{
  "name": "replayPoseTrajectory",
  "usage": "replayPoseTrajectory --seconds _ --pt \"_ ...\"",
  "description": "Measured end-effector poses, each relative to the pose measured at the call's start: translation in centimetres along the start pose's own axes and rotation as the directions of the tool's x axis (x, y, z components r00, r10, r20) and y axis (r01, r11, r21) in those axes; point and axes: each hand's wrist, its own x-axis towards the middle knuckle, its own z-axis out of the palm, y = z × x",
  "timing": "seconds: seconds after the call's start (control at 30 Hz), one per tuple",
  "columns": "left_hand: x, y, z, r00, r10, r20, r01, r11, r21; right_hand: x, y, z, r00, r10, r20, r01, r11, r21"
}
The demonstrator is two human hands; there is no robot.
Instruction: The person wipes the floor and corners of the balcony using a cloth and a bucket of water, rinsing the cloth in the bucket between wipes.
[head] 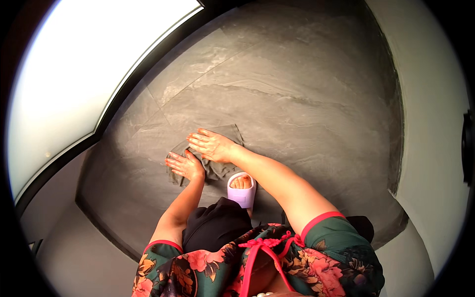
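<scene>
A crumpled dark grey cloth (219, 170) lies on the grey stone-look tile floor (289, 122). My right hand (212, 146) rests flat over its upper part, fingers stretched out to the left. Lower and to the left, my left hand (188, 165) lies palm down on the cloth's left part, its thumb apart from the fingers. Neither hand's fingers are curled around the fabric. The cloth's far corner shows beyond my right hand; its middle is partly hidden under both hands.
Just behind the cloth is my foot in a light purple slide sandal (240, 196). At the left stands a bright panel (85, 67) in a black frame (122, 91). A pale wall (426, 111) with dark skirting (396, 122) bounds the floor at the right.
</scene>
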Motion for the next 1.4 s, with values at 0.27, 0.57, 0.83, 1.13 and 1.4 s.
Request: replayPoseTrajectory --seconds 0.27,0.57,0.83,1.13,1.4 --pt "0.4 9.7 -3.7 0.973 -0.098 0.209 0.107 0.994 -0.036 -2.3 7.1 -5.1 0.996 0.076 -0.041 -0.082 0.974 -0.21" --pt "-9.6 17.7 -9.5 0.975 0.107 0.195 -0.132 0.984 0.12 -15.7 7.6 -11.2 0.948 0.313 -0.065 -0.315 0.949 -0.03" --pt "-12.8 17.4 -13.1 0.963 0.239 0.124 -0.259 0.949 0.181 -17.8 4.1 -13.2 0.92 0.369 -0.132 -0.377 0.925 -0.041" --pt "-12.7 18.7 -17.9 0.631 0.776 0.016 -0.764 0.618 0.186 -21.4 -1.2 -15.5 0.719 0.639 -0.273 -0.647 0.759 0.071" --pt "-6.3 21.2 -22.2 -0.276 0.941 0.195 -0.958 -0.252 -0.139 -17.5 -5.3 -16.3 0.352 0.897 -0.269 -0.92 0.384 0.077"
